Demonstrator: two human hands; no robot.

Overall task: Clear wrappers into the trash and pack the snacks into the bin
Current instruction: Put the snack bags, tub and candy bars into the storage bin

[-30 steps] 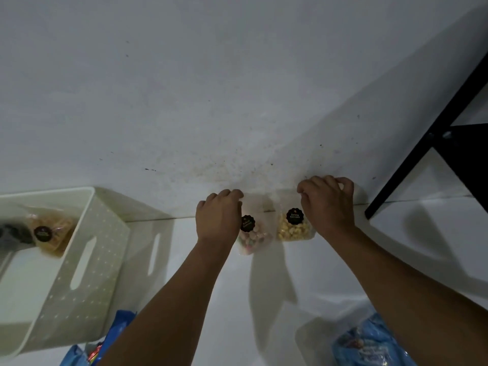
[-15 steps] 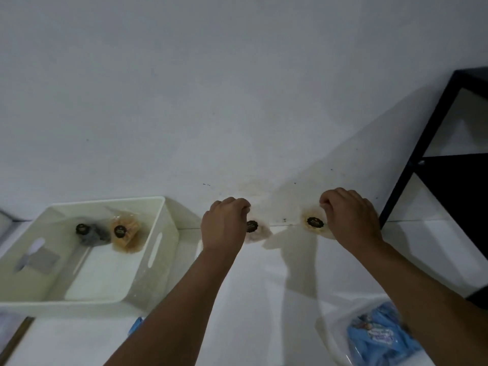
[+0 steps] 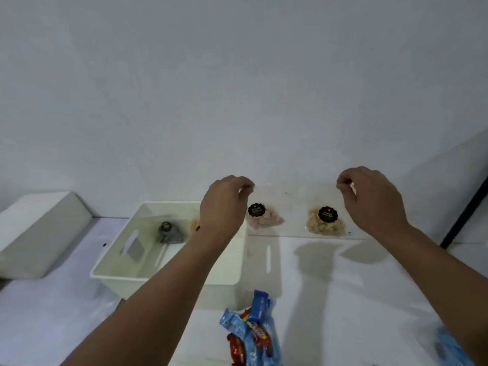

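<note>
My left hand point(image 3: 224, 207) pinches the top of a clear snack bag point(image 3: 265, 217) of pinkish pieces with a black round sticker. My right hand point(image 3: 369, 199) pinches the top of a second clear snack bag point(image 3: 326, 224) of yellowish pieces with the same kind of sticker. Both bags hang in the air above the white table, just right of the white bin point(image 3: 227, 276). Inside the bin lie a dark snack bag point(image 3: 169, 232) and an orange one point(image 3: 195, 225), the latter partly hidden by my left wrist.
Blue and red candy wrappers point(image 3: 253, 331) lie at the table's front. A blue wrapper point(image 3: 451, 350) sits at the lower right corner. A white box point(image 3: 42, 231) stands at the left. A black frame leg point(image 3: 464, 215) rises at the right.
Both hands have lifted the two snack bags off the table by their top edges and carried them left, close to the bin. The view has shifted so the bin appears nearer the middle.
</note>
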